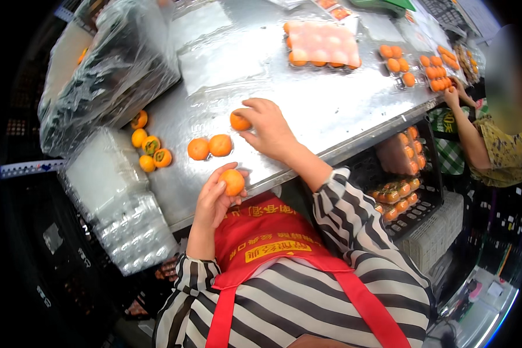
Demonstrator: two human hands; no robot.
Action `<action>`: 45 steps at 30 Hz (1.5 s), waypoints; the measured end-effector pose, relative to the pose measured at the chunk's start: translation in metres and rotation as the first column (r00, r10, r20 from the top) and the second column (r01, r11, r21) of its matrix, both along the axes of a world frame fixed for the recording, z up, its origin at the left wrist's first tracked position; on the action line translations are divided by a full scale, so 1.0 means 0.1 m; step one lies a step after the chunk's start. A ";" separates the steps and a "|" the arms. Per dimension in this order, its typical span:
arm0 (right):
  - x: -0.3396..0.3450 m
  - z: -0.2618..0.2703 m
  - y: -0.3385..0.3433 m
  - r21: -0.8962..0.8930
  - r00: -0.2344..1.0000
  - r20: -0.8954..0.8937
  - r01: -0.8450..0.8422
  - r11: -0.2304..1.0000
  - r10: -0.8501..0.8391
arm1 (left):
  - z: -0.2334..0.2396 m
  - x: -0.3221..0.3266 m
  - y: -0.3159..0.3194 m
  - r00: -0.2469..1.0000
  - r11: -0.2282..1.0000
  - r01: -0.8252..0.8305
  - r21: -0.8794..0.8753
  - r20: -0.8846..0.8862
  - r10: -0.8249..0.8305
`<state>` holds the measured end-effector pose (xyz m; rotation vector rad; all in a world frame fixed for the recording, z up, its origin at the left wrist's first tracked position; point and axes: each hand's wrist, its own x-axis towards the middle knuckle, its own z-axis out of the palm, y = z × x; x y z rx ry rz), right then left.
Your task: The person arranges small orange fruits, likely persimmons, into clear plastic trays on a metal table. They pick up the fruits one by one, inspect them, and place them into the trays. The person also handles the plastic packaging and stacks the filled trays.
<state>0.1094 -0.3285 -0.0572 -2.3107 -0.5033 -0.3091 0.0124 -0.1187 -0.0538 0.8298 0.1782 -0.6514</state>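
My left hand (213, 198) holds an orange persimmon (231, 182) in its fingers, close to the table's front edge. Farther in, my right hand (267, 126) grips another persimmon (239, 121) from its right side, with the thumb and fingers around it. Two persimmons (209, 148) sit side by side in a clear plastic tray (202, 128), just left of my right hand. The tray's outline is faint against the shiny metal tabletop. Several loose persimmons (150, 145), some with their green calyx showing, lie on the metal to the left.
Stacked clear trays (126, 195) and a plastic-wrapped box (113, 74) stand at left. A foam-covered fruit tray (324, 41) lies farther back. A co-worker's hands (454, 93) touch packed fruit (437, 74) at right. Below the table edge (374, 124), a black crate (426, 191) holds packed fruit.
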 end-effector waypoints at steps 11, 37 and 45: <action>0.18 -0.14 -0.01 -0.161 0.997 -0.063 -0.055 0.985 0.045 | -0.13 -0.03 -0.15 0.990 0.990 0.138 0.017 0.035 -0.139; 0.07 0.00 0.48 -0.074 0.939 -0.112 -0.335 0.939 0.326 | -0.38 0.46 -0.43 0.616 0.614 0.774 -0.156 0.409 -0.673; -0.13 0.39 0.08 0.843 0.742 -0.501 0.303 0.445 0.444 | -0.04 0.39 -0.26 0.910 0.940 0.329 0.089 0.236 -0.341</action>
